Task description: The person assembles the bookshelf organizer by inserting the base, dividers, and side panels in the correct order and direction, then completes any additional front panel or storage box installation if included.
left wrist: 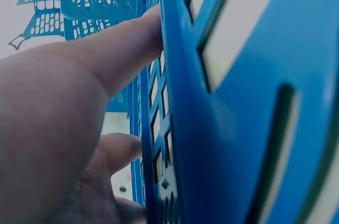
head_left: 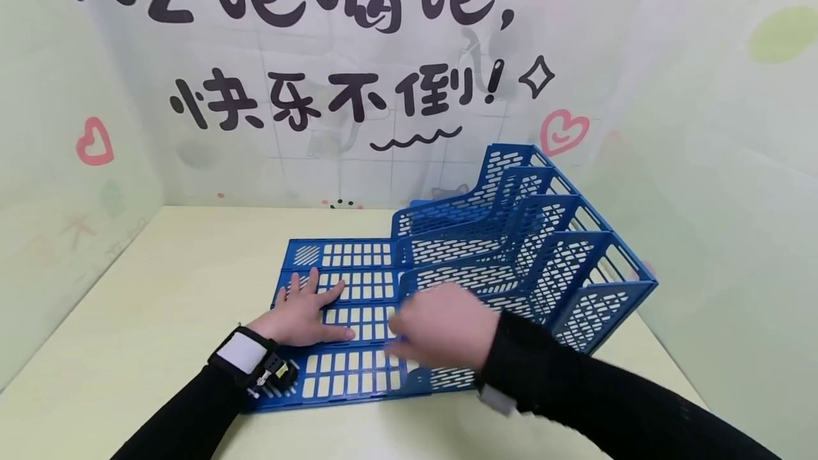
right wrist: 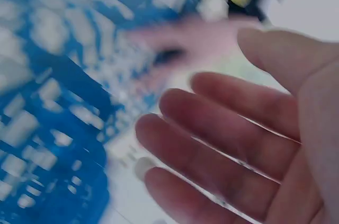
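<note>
One left hand (head_left: 300,314) rests spread on the panels (head_left: 371,302), gripping nothing, and should press evenly; the right hand (head_left: 444,325), loose-fingered, empty, hovers near the rack (head_left: 524,233).

A hand could pass over the counter (head_left: 147,282) left of the blue rack (head_left: 469,263) and along its near edge. The wall (head_left: 339,179) rises behind the rack. Toward its right side, upright dividers (head_left: 578,253) leave only narrow slots. Left fingers (head_left: 332,333) cover part of its flat panel (head_left: 364,302); right fingers (right wrist: 228,128) crowd the near slots.
</note>
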`<state>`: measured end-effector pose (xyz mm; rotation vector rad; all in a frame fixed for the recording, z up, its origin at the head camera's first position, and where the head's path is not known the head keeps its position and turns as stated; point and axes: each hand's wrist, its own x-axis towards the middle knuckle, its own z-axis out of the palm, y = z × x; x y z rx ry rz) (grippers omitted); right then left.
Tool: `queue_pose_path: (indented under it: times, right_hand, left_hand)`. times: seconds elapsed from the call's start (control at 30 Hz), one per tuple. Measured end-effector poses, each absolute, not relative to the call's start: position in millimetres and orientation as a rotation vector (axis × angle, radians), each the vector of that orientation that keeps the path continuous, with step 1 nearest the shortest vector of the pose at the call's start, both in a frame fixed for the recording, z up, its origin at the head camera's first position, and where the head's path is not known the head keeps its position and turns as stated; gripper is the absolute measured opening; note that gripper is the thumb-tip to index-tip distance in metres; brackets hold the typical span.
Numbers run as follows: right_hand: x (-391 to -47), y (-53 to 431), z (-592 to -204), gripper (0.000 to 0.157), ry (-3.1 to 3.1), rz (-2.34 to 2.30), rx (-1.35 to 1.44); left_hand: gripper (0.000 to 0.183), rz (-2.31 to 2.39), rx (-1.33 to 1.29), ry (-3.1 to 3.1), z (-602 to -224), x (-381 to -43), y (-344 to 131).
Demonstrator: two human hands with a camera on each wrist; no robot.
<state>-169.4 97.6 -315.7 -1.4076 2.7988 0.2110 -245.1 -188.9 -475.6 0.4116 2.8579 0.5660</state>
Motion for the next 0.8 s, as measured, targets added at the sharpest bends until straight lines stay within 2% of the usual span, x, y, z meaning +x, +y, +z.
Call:
queue_pose_path:
  times: [0.13, 0.23, 0.3, 0.43, 0.47, 0.57, 0.63, 0.8]
  right_hand:
    - [-216, 76, -276, 0.024, 2.926, 0.06, -1.098]
    - [-261, 74, -264, 0.026, 2.949, 0.046, -0.847]
    - [-291, 80, -268, 0.03, 2.913, 0.063, -0.727]
    - [-335, 100, -298, 0.021, 2.783, 0.149, -0.567]
    - [-342, 105, -307, 0.023, 2.745, 0.164, -0.531]
    - [-354, 118, -330, 0.041, 2.665, 0.162, -0.473]
    - [-357, 124, -341, 0.045, 2.643, 0.112, -0.443]
    - [-350, 129, -347, 0.046, 2.666, 0.108, -0.478]
  left_hand:
    - [0.117, 0.593, 0.411, 2.807, -462, -234, -179]
    - [0.111, 0.633, 0.403, 2.767, -452, -225, -167]
    - [0.109, 0.637, 0.421, 2.745, -447, -222, -160]
    - [0.116, 0.65, 0.487, 2.733, -442, -223, -164]
    - [0.121, 0.639, 0.509, 2.742, -440, -225, -169]
    - [0.137, 0.6, 0.547, 2.743, -437, -234, -186]
    - [0.143, 0.568, 0.557, 2.718, -434, -239, -195]
    - [0.138, 0.573, 0.576, 2.642, -435, -245, -204]
